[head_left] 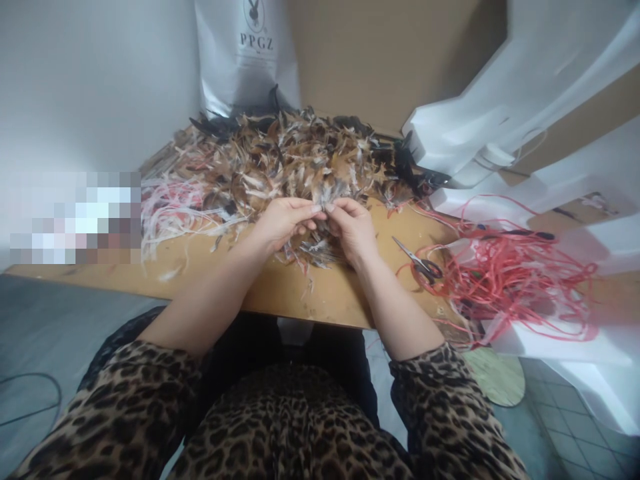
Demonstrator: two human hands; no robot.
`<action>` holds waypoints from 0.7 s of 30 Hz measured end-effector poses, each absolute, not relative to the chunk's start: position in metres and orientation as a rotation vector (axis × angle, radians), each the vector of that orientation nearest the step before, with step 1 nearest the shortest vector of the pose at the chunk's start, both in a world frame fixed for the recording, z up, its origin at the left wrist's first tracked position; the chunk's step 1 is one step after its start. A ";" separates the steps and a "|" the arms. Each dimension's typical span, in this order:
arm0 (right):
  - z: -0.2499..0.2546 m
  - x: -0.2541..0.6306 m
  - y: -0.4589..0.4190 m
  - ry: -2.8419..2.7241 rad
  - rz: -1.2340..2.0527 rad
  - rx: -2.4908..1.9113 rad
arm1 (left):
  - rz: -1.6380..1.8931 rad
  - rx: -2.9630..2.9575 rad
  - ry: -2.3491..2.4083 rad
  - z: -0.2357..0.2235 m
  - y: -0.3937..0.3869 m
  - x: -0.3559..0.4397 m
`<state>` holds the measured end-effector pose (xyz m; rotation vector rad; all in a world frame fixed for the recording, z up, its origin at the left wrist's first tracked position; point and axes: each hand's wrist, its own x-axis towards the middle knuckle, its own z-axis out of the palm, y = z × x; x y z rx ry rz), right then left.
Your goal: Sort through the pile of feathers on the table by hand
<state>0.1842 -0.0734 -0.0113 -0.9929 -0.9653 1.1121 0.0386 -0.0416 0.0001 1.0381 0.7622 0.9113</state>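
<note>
My left hand [293,220] and my right hand [350,223] meet over the table, thumbs and forefingers pinched close together. Between the fingertips is a small greyish feather [326,193], its tip pointing away from me; both hands seem to grip its lower end. Just behind lies a big heap of brown, black and white feathers [295,150]. Under the hands, a smaller bunch of grey-brown feathers [317,253] rests on the tabletop, partly hidden by my fingers.
Scissors [420,260] lie right of my right hand, beside a tangle of red and pink strips [515,280] on white foam. Pale strings [170,210] lie at the left of the wooden table [300,293]. A white printed bag [247,60] stands behind the heap.
</note>
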 end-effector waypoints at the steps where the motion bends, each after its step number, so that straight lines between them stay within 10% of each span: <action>1: -0.013 0.183 -0.073 -0.970 1.087 -0.993 | 0.913 1.022 0.765 0.000 -0.041 0.039; 21: -0.019 0.188 -0.071 -1.132 0.876 -1.111 | 1.001 1.138 0.865 -0.005 -0.040 0.046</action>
